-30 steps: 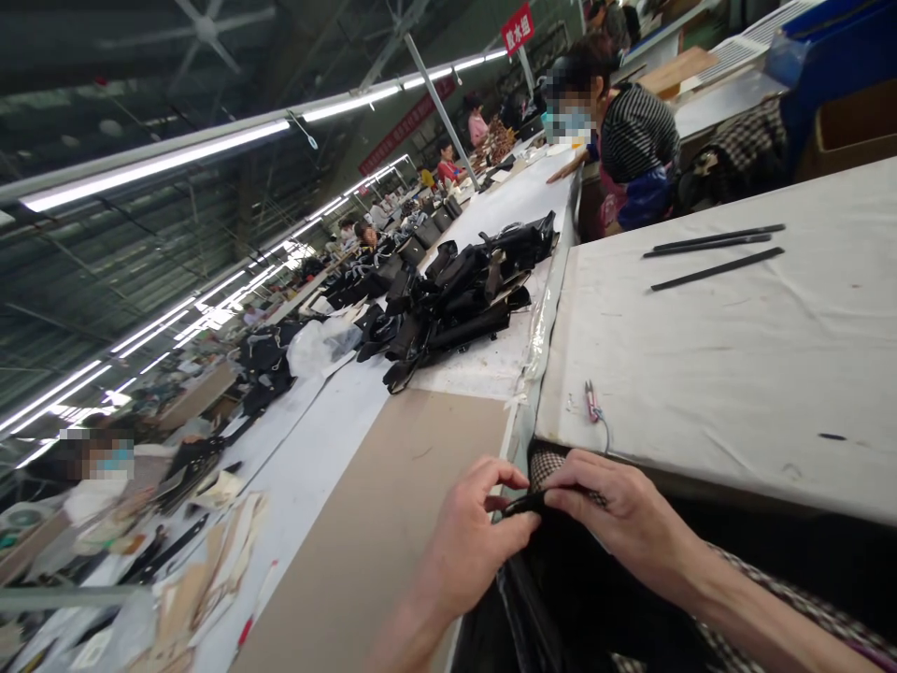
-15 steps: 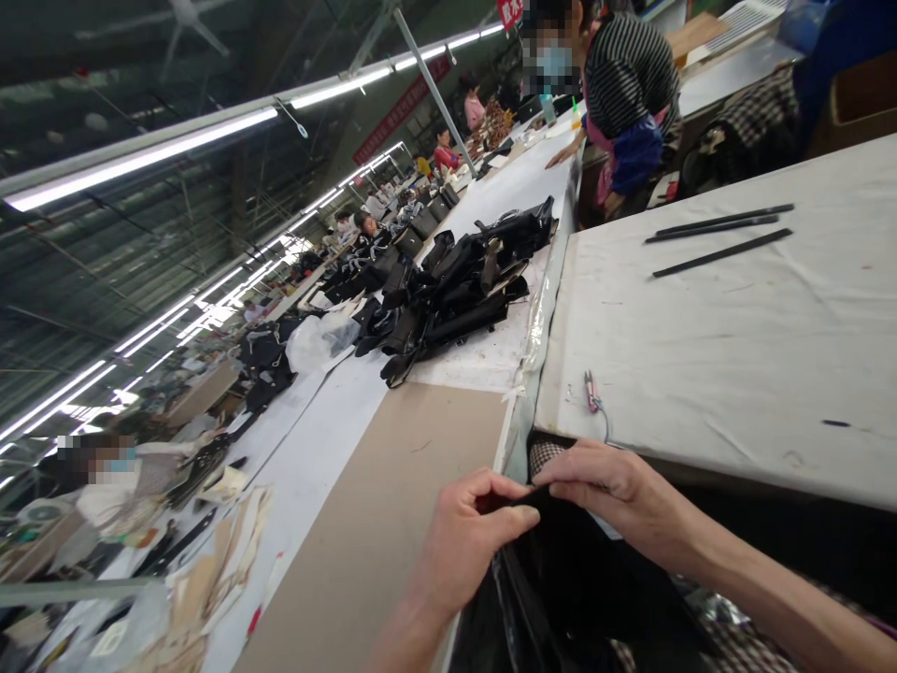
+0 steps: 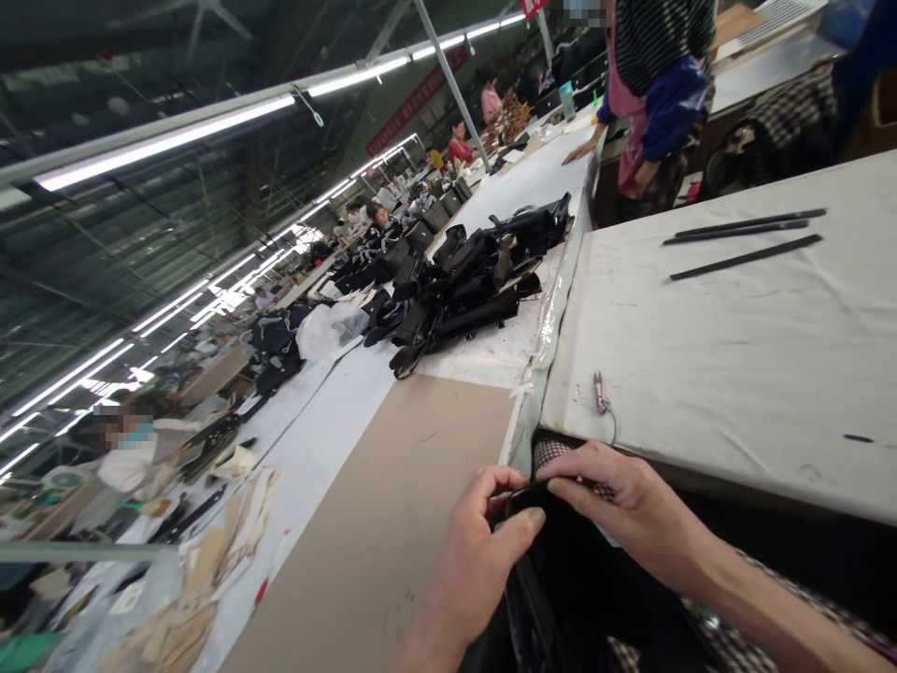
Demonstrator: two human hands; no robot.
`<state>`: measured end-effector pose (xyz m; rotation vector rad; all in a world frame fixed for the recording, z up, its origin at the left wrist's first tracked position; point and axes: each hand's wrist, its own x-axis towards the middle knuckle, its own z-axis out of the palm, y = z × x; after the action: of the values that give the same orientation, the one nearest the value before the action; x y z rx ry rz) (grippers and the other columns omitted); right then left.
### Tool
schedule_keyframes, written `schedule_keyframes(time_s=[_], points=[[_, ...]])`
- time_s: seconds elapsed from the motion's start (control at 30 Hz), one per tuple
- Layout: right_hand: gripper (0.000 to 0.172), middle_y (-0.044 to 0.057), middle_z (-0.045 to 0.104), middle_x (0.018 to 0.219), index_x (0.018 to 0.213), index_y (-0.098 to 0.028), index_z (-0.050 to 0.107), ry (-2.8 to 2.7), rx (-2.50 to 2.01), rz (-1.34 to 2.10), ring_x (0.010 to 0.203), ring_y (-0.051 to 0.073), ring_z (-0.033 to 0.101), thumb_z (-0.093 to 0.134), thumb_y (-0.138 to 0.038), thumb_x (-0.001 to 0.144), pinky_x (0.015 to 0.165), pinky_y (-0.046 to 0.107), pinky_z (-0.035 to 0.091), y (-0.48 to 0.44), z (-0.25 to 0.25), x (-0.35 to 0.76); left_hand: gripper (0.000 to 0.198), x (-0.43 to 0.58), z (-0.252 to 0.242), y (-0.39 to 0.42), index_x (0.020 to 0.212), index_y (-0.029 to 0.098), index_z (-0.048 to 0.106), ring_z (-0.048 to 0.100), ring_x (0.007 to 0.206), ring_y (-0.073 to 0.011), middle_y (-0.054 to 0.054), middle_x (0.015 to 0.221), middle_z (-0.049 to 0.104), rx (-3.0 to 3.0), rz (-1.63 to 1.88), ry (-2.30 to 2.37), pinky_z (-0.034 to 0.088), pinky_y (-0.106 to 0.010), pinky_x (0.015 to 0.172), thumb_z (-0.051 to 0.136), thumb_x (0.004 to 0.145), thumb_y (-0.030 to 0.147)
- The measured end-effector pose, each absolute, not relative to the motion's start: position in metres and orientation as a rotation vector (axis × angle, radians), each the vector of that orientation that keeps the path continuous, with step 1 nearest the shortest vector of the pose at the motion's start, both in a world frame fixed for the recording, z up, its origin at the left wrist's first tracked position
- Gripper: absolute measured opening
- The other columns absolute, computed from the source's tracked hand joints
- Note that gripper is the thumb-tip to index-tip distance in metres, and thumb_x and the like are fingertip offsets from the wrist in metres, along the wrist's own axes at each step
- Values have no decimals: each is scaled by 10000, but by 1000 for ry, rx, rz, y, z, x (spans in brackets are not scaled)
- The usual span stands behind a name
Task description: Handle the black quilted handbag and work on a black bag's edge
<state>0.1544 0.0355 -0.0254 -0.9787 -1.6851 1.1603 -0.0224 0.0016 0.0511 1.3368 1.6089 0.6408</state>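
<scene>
A black, glossy leather-like piece (image 3: 578, 584), perhaps part of a bag, hangs below both hands at the table's near edge. My left hand (image 3: 483, 551) has its thumb on the near side of the top edge and its fingers on the far side, closed around it. Beside it, my right hand (image 3: 620, 491) pinches the same edge between thumb and fingers. The piece's lower part runs out of the picture, over checked cloth. Small thread snips with reddish handles (image 3: 601, 393) lie just beyond my right hand on the white-covered table (image 3: 701, 355).
Black strips (image 3: 747, 257) lie on the white table. A heap of black bag pieces (image 3: 469, 280) sits ahead on the long bench, past a brown board (image 3: 392, 467). A person in a striped top (image 3: 659, 93) stands at the far right; another sits at the left.
The view has shifted slightly, so the tables and people appear farther right. My left thumb and fingers have parted a little at the black piece's edge; my right hand keeps its pinch.
</scene>
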Motion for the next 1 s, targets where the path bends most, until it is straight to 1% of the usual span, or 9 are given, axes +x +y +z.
schedule_keyframes(time_s=[0.1,0.2,0.27,0.33,0.4,0.57,0.73,0.87,1.0], points=[[219,23,707,925,1061,-280,702,-1734,-949,1081,885,190,626,525,-310,937,791,310,512,27,-22,150,131,-17,55,-12,980,198,623,624,943,-194,-24,962,685,1375,680,1693,473,-272,838,558,885,260],[211,8,708,943,1075,-289,684,-1783,-928,1013,908,187,619,521,-319,945,810,308,505,17,-20,147,160,-13,52,-29,1027,229,631,627,976,-196,-19,1035,695,1453,722,1841,466,-282,868,530,907,261],[206,-1,710,962,1088,-295,671,-1815,-903,969,924,186,616,521,-310,948,822,310,501,12,-20,147,171,-10,48,-42,1043,249,636,630,988,-216,-22,1064,701,1516,717,2051,460,-306,863,545,899,261],[208,-5,711,981,1109,-300,655,-1840,-865,921,934,188,614,523,-289,948,834,316,499,7,-20,148,151,-6,44,-51,1009,258,647,648,936,-233,-24,1017,723,1567,675,2241,456,-326,824,555,890,253],[217,-3,713,989,1124,-298,644,-1862,-826,880,933,193,616,523,-268,947,839,323,500,5,-20,149,122,-3,42,-57,946,263,660,662,862,-229,-15,936,740,1596,649,2322,452,-326,780,558,884,239],[193,4,719,989,1092,-278,641,-1895,-768,833,921,196,626,522,-246,944,831,328,510,4,-19,154,84,-1,45,-57,818,255,661,653,797,-194,14,840,734,1603,692,2304,443,-285,733,608,828,191],[156,8,725,984,1033,-263,655,-1873,-786,833,929,201,628,529,-252,942,852,338,505,5,-24,158,53,1,42,-53,763,227,650,635,761,-173,16,799,716,1568,719,2260,435,-257,714,638,812,210],[148,7,723,959,1010,-261,664,-1845,-834,867,914,204,620,533,-268,943,828,341,503,9,-28,160,92,2,34,-46,736,202,638,594,701,-154,28,730,676,1483,759,2183,420,-242,676,660,804,261],[148,14,718,950,991,-250,669,-1816,-864,916,924,207,612,534,-289,946,836,343,496,12,-30,161,129,2,30,-40,705,191,611,546,674,-141,44,668,620,1401,790,2119,398,-233,651,660,795,269]])
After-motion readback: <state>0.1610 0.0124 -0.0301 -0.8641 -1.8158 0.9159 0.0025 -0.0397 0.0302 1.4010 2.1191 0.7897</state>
